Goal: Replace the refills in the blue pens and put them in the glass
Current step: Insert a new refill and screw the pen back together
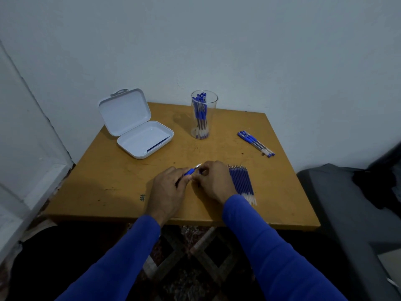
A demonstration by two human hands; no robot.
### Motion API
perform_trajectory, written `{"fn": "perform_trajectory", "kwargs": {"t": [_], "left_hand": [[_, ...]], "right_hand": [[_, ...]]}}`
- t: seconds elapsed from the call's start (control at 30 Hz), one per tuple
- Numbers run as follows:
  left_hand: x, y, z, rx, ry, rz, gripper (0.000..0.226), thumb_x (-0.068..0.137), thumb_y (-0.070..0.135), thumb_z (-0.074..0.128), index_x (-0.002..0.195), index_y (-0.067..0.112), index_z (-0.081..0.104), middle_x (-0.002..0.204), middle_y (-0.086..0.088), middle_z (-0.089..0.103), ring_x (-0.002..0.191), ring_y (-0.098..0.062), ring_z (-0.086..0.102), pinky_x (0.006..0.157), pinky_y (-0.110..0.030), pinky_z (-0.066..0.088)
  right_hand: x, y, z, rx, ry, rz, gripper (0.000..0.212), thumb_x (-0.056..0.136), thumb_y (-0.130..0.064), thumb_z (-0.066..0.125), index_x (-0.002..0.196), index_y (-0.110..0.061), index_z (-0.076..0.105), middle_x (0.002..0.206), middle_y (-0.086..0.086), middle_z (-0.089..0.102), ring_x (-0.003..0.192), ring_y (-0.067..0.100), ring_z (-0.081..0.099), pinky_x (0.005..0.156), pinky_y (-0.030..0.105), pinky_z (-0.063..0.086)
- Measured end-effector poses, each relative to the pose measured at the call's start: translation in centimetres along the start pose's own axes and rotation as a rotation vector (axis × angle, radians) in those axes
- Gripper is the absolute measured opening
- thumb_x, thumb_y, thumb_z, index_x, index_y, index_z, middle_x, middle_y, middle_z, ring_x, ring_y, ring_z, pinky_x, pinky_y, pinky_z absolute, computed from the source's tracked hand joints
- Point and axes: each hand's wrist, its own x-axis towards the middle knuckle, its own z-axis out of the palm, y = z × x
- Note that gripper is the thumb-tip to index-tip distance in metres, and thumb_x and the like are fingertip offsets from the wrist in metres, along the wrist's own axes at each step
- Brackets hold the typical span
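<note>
The left hand grips a blue pen by its barrel, fingers curled round it, with the blue grip section and the metal tip projecting up and to the right, clear of the wooden table. The right hand is positioned directly beside the left hand, fingers curled toward the tip end of the pen; the fingertips are turned away from the camera, so whether they pinch the pen or a loose part cannot be determined. Both forearms are covered by blue sleeves. A row of blue refills lies flat on the table just beside the right hand, on its right, laid parallel with tips pointing away from the person. A clear glass stands upright near the rear edge of the table and contains several blue pens, standing with caps upward. A small group of blue pens lies on the table to the right of the glass, well apart from it. An open white plastic box rests at the rear left of the table, lid raised; one dark blue refill lies inside its base.
</note>
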Motion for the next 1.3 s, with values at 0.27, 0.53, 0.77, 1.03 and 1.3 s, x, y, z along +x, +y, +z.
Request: {"fn": "perform_trajectory", "kwargs": {"t": [0.27, 0.53, 0.77, 1.03, 1.3], "left_hand": [[0.1, -0.2, 0.4, 0.021, -0.025, -0.009, 0.028, 0.100, 0.033, 0.060, 0.124, 0.024, 0.070, 0.084, 0.020, 0.053, 0.078, 0.002, 0.052, 0.064, -0.013, 0.033], [0.1, -0.3, 0.6, 0.062, -0.052, -0.010, 0.029, 0.100, 0.036, 0.059, 0.126, 0.027, 0.068, 0.086, 0.020, 0.053, 0.079, 0.003, 0.050, 0.065, -0.013, 0.032], [0.1, -0.1, 0.5, 0.071, -0.060, -0.005, 0.032, 0.100, 0.036, 0.058, 0.129, 0.028, 0.066, 0.087, 0.019, 0.053, 0.079, 0.002, 0.050, 0.066, -0.013, 0.033], [0.1, 0.0, 0.3, 0.064, -0.064, 0.005, 0.029, 0.100, 0.034, 0.058, 0.126, 0.027, 0.068, 0.086, 0.017, 0.054, 0.077, 0.004, 0.050, 0.064, -0.013, 0.031], [0.2, 0.0, 0.3, 0.078, -0.078, 0.011, 0.028, 0.100, 0.031, 0.059, 0.125, 0.024, 0.069, 0.090, 0.013, 0.059, 0.077, 0.002, 0.052, 0.063, -0.012, 0.034]], "right_hand": [[-0.9, 1.7, 0.0, 0.742, 0.180, 0.181, 0.020, 0.098, -0.026, 0.067, 0.112, -0.021, 0.054, 0.093, 0.005, 0.076, 0.065, 0.009, 0.066, 0.049, 0.021, 0.049], [-1.6, 1.8, -0.1, 0.844, 0.181, 0.112, 0.024, 0.097, -0.026, 0.068, 0.115, -0.018, 0.054, 0.090, 0.008, 0.076, 0.059, 0.007, 0.062, 0.047, 0.020, 0.046], [-1.9, 1.8, -0.1, 0.787, 0.148, 0.056, 0.024, 0.095, -0.026, 0.071, 0.110, -0.014, 0.057, 0.081, 0.010, 0.075, 0.055, 0.008, 0.061, 0.045, 0.020, 0.044], [-2.0, 2.1, -0.3, 0.762, 0.086, 0.017, 0.016, 0.097, -0.019, 0.068, 0.102, -0.010, 0.056, 0.087, 0.010, 0.077, 0.060, 0.013, 0.066, 0.046, 0.023, 0.046], [-2.0, 2.0, -0.6, 0.746, 0.024, -0.009, 0.014, 0.099, -0.014, 0.065, 0.102, -0.007, 0.053, 0.087, 0.016, 0.076, 0.059, 0.016, 0.067, 0.045, 0.022, 0.046]]}}
